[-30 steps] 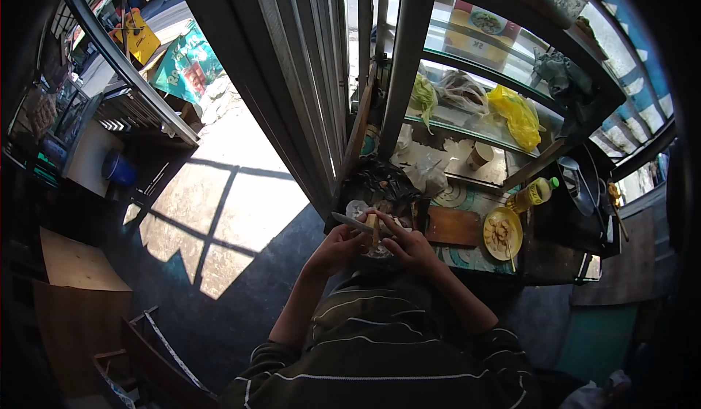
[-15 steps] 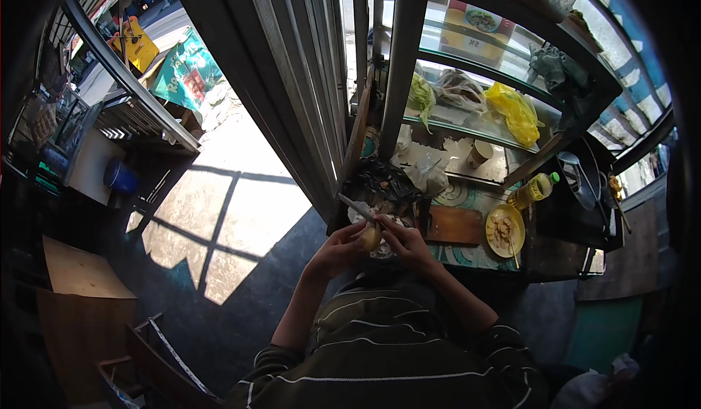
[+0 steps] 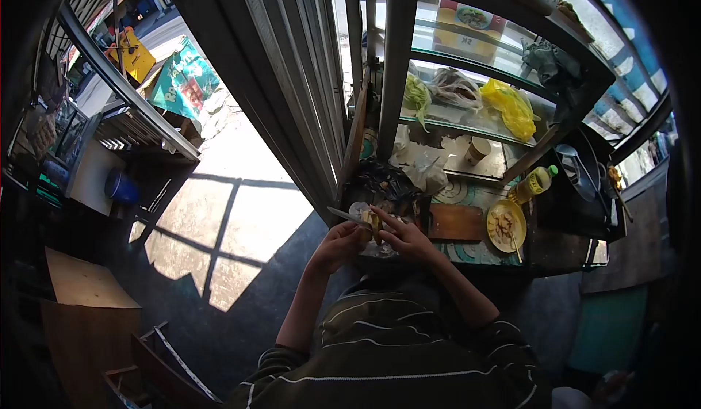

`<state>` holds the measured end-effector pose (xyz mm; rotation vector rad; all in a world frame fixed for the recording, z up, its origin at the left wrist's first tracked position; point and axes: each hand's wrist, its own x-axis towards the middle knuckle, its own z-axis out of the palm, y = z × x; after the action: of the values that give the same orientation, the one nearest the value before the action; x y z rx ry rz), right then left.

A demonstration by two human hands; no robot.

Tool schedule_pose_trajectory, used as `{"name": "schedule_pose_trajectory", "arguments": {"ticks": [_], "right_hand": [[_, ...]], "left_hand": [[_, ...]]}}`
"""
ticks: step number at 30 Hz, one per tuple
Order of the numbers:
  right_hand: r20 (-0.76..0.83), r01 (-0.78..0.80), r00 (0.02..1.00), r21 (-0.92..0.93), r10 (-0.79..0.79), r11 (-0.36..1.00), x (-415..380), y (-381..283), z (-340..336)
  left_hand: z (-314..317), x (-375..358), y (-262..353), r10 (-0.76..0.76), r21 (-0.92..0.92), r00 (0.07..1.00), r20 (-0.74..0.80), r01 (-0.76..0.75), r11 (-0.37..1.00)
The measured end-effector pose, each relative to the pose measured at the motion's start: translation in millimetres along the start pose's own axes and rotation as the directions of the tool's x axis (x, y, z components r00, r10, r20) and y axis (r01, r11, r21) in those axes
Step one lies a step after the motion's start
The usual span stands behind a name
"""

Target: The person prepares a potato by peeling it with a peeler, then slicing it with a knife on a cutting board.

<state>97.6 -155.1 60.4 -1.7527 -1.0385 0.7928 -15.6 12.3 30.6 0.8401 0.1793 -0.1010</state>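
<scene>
My left hand (image 3: 342, 246) is closed around a small yellowish piece of food (image 3: 375, 226), which looks partly peeled. From the right, my right hand (image 3: 407, 241) meets it, its fingers bent round the handle end of a knife (image 3: 345, 216). The blade points up and to the left across the food, and the handle is mostly hidden by fingers. Just beyond the hands lies a black plastic bag (image 3: 383, 179). A brown wooden board (image 3: 456, 222) rests to the right of my right hand.
A yellow plate (image 3: 506, 226) with food scraps and a spoon, and an oil bottle (image 3: 531, 185), stand on the right. Behind are a paper cup (image 3: 478, 150), a clear plastic bag (image 3: 428, 172) and a glass cabinet holding a yellow bag (image 3: 509, 109). A dark pan (image 3: 577, 175) is far right.
The knife blade has swung lower and further left, lying flatter. The fingers of my right hand have shifted slightly upward over the food. The view has moved a little.
</scene>
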Motion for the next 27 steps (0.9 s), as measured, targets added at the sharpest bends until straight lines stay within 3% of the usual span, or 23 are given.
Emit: {"name": "schedule_pose_trajectory", "arguments": {"ticks": [2, 4, 7, 12, 15, 18, 20, 21, 23, 27], "right_hand": [[-0.013, 0.012, 1.0, -0.146, -0.014, 0.989, -2, 0, -1], [0.012, -0.006, 1.0, -0.152, 0.008, 0.988, 0, 2, -1], [0.012, -0.002, 1.0, -0.147, 0.004, 0.989, 0, 0, -1], [-0.072, 0.021, 0.997, -0.099, -0.028, 0.995, 6, 15, 9], [-0.103, 0.073, 0.992, 0.005, -0.072, 0.997, 10, 24, 12], [-0.06, -0.009, 0.998, 0.142, 0.017, 0.99, 9, 21, 8], [-0.01, -0.078, 0.996, 0.371, 0.088, 0.925, 8, 23, 5], [-0.011, -0.077, 0.996, 0.37, 0.087, 0.926, 8, 22, 2], [0.091, -0.339, 0.932, 0.569, 0.352, 0.75, 7, 19, -6], [0.066, -0.237, 0.97, 0.48, 0.235, 0.845, 8, 32, -4]], "left_hand": [[1, -1, -2, 0.008, 0.032, 1.0, -0.027, -0.007, 0.999], [7, -3, 0, 0.001, 0.099, 0.996, -0.093, 0.008, 0.995], [7, -3, 0, 0.033, 0.2, 0.997, -0.076, -0.017, 0.98], [-5, -1, -8, -0.001, 0.154, 1.0, -0.017, 0.003, 0.988], [1, 0, -4, 0.003, 0.155, 0.999, -0.034, 0.002, 0.988], [2, 0, -6, 0.007, 0.155, 1.0, -0.02, -0.004, 0.988], [3, 2, -5, 0.006, 0.151, 1.0, -0.006, -0.005, 0.989], [4, 3, -4, 0.012, 0.103, 1.0, -0.013, -0.01, 0.995], [6, 4, -2, 0.02, 0.051, 1.0, -0.024, -0.019, 0.999], [-1, 7, 6, -0.019, -0.062, 0.999, 0.044, 0.022, 0.998]]}}
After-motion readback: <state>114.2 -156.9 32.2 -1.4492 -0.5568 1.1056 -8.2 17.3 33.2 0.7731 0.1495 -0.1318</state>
